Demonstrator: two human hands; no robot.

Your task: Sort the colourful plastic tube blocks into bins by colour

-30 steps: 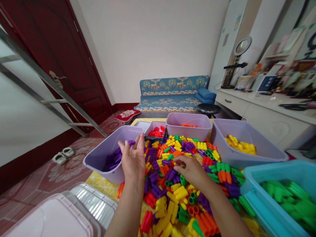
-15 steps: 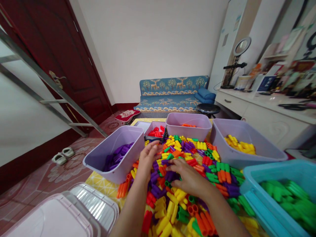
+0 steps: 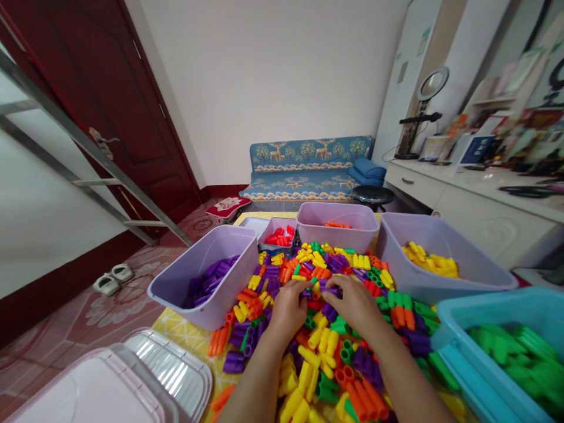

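Note:
My left hand (image 3: 291,304) is over the middle of a heap of plastic tube blocks, its fingers curled and closed at a small purple tube block mostly hidden by them. Close to its right, my right hand (image 3: 355,299) pinches another purple tube block (image 3: 329,286) between thumb and fingers. The fingertips of both hands face each other a short way apart. Around them lie loose yellow tube blocks (image 3: 324,341), green tube blocks (image 3: 326,388), orange tube blocks (image 3: 365,399) and more purple ones.
Purple blocks fill part of a lilac bin (image 3: 176,291) at left. Behind stand a small box of red blocks (image 3: 280,236) and a lilac bin (image 3: 337,232) with orange blocks. Yellow blocks lie in the right lilac bin (image 3: 476,282), green ones in a teal bin (image 3: 453,311). Lids (image 3: 88,390) lie front left.
My left hand has come down and right from the heap's back left. My right hand has moved right and now pinches a purple tube block. Several blocks at the left are uncovered.

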